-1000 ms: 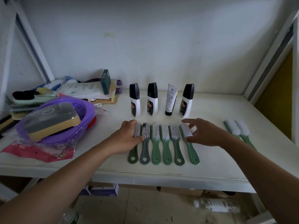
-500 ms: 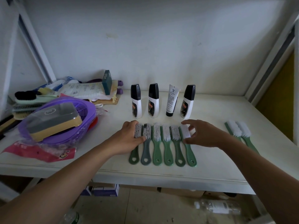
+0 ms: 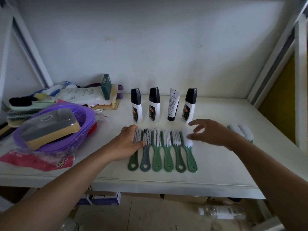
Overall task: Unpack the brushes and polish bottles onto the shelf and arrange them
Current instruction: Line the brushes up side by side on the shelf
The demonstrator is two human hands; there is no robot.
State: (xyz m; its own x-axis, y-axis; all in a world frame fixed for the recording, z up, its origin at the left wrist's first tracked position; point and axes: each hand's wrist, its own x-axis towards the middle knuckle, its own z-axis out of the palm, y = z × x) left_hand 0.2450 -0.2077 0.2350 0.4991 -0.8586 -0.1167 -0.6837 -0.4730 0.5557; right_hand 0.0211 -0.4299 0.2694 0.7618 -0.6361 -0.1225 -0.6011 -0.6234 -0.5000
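Note:
Several brushes (image 3: pixel 166 147) with green or grey handles lie side by side in a row on the white shelf (image 3: pixel 216 164), bristles up. My left hand (image 3: pixel 126 144) rests against the leftmost brush head, thumb on its bristles. My right hand (image 3: pixel 211 132) hovers, blurred, with spread fingers just right of the rightmost brush (image 3: pixel 189 150); it holds nothing. Behind the row stand three white polish bottles (image 3: pixel 154 105) with black caps and a white tube (image 3: pixel 173 106). Two more green brushes (image 3: pixel 243 133) lie to the right, partly behind my right wrist.
A purple basket (image 3: pixel 80 114) holding a boxed brush (image 3: pixel 50 127) sits at the left on red packaging (image 3: pixel 38 162). More brushes, packets and a green box (image 3: pixel 106 86) are piled at the back left. Boxes and a plastic bottle (image 3: pixel 221 212) lie below the shelf.
My right hand has let go of the rightmost brush head and lifted away with fingers spread. The brush row is pushed closer together. My left hand has stayed at the leftmost brush.

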